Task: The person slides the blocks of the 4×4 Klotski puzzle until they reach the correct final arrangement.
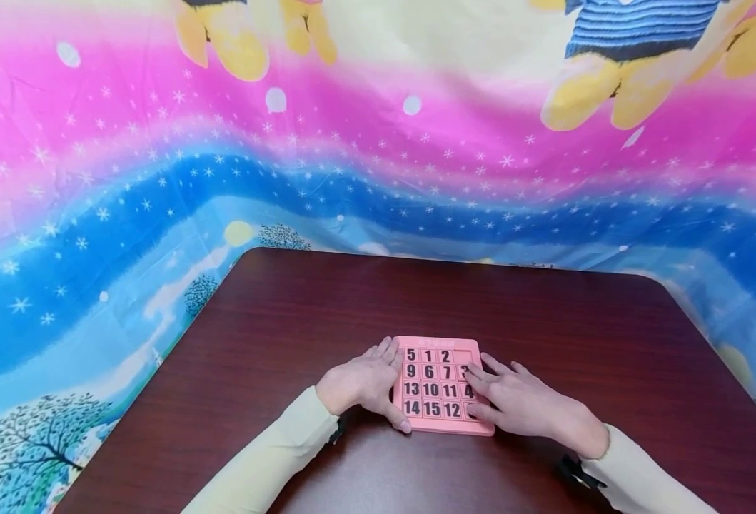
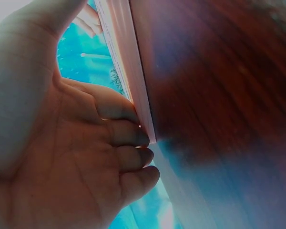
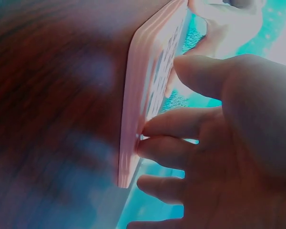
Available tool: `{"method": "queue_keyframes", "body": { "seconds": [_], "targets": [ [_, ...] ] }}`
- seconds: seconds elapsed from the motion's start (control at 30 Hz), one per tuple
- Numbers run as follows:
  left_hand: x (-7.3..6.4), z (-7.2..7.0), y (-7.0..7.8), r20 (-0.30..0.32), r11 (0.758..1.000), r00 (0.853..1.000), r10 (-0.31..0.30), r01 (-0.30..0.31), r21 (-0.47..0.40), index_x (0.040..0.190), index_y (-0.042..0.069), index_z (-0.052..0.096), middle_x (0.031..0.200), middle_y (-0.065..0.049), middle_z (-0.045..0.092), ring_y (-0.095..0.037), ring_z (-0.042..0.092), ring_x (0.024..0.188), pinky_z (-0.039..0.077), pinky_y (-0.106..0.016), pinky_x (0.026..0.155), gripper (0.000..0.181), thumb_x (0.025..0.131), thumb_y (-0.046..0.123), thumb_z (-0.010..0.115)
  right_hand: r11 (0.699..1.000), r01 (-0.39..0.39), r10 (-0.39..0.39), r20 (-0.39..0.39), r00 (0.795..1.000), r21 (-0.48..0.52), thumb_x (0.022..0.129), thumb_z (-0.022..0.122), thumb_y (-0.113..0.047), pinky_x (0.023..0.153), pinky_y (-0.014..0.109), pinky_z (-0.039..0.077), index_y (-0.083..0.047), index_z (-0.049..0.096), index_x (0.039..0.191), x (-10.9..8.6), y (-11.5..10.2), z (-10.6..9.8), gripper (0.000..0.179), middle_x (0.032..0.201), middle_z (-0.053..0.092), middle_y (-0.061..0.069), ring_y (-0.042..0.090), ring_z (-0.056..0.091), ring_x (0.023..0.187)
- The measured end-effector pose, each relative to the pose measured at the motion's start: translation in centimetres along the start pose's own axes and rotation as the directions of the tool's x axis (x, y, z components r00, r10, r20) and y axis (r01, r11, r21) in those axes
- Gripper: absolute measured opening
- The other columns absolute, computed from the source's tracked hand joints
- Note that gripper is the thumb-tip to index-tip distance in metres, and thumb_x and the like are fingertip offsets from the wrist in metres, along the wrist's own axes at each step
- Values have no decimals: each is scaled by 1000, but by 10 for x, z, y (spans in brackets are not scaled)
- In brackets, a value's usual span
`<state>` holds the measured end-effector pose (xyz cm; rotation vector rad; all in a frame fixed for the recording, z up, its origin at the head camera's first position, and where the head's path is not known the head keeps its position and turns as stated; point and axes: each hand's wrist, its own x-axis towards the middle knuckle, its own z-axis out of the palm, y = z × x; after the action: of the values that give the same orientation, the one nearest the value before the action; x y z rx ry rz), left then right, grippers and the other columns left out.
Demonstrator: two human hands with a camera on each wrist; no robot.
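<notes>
A pink sliding number puzzle [image 1: 438, 424] lies flat on the table, its numbered tiles facing up. The top row reads 5, 1, 2, with a vacant slot at its right end. Along the puzzle's left side, my left hand [image 1: 365, 380] rests its fingers against the frame, thumb by the near left corner; in the left wrist view the fingertips [image 2: 142, 137] meet the pink side wall. From the right, my right hand [image 1: 528, 403] reaches over the edge. Its index finger touches the tile marked 3, and its thumb covers the bottom right tile, whose number is hidden.
The dark brown wooden table [image 1: 326, 307] extends beyond the puzzle and to both sides. Behind it hangs a colourful cloth [image 1: 378, 164] with snowflakes and cartoon figures, running around the table's far and side edges.
</notes>
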<state>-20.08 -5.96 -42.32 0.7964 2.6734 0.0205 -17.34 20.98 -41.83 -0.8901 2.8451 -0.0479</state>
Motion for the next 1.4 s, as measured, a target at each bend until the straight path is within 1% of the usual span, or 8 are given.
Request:
{"method": "queue_keyframes", "body": {
  "seconds": [0.2,0.37,0.57,0.83,0.97,1.07,1.2,1.4],
  "targets": [
    [-2,-1,0,-4,1000,1000,0,0,5,156,0,19,165,-18,11,-28,9,154,16,-35,127,130,65,75,74,1000,22,-22,-8,1000,20,95,56,-50,103,71,37,-7,53,142,8,7,-1,64,149,49,15,43,34,143],
    [-2,-2,1,-7,1000,1000,0,0,5,155,0,19,164,-19,11,-28,9,154,16,-35,127,130,65,75,74,998,36,-35,-13,999,54,96,58,-46,104,70,37,-7,50,143,16,18,-1,62,151,47,15,45,32,144],
    [-1,-1,1,-6,1000,1000,-5,5,5,156,0,19,165,-19,10,-28,9,154,16,-35,127,130,64,76,74,997,19,-18,-10,1000,75,95,59,-43,108,69,34,-8,49,145,17,20,0,61,153,44,14,44,29,145],
    [-1,0,1,-2,1000,1000,-8,8,10,156,0,17,165,-18,10,-28,9,154,16,-35,127,131,64,76,73,998,36,-33,-48,998,51,94,60,-42,107,70,35,-9,53,142,-5,13,-8,59,150,48,14,43,34,144],
    [0,-1,1,-5,1000,1000,-11,12,10,156,0,17,165,-19,10,-29,9,154,16,-37,127,132,64,75,74,997,66,-65,-41,997,37,94,60,-42,105,70,37,-9,54,141,-17,7,-6,57,149,49,14,42,36,142],
    [1,-1,0,-9,1000,1000,-13,13,9,156,0,17,165,-19,10,-29,9,154,16,-37,127,132,64,75,74,996,89,-88,-28,996,31,95,59,-46,104,70,37,-9,55,140,-24,1,-4,59,148,51,12,42,38,142],
    [1,-1,0,-10,1000,1000,-9,9,4,156,0,17,165,-19,10,-28,9,154,16,-37,126,132,64,75,75,994,101,-101,-14,995,41,95,55,-53,104,70,37,-10,55,140,-29,-6,0,62,147,52,11,40,39,141],
    [1,1,-1,-5,1000,1000,7,-7,13,156,0,17,165,-18,9,-28,8,154,15,-36,127,132,64,76,74,995,94,-94,-25,995,28,94,57,-51,104,69,38,-11,56,139,-30,-9,3,60,146,54,10,39,41,140]
  ]
}}
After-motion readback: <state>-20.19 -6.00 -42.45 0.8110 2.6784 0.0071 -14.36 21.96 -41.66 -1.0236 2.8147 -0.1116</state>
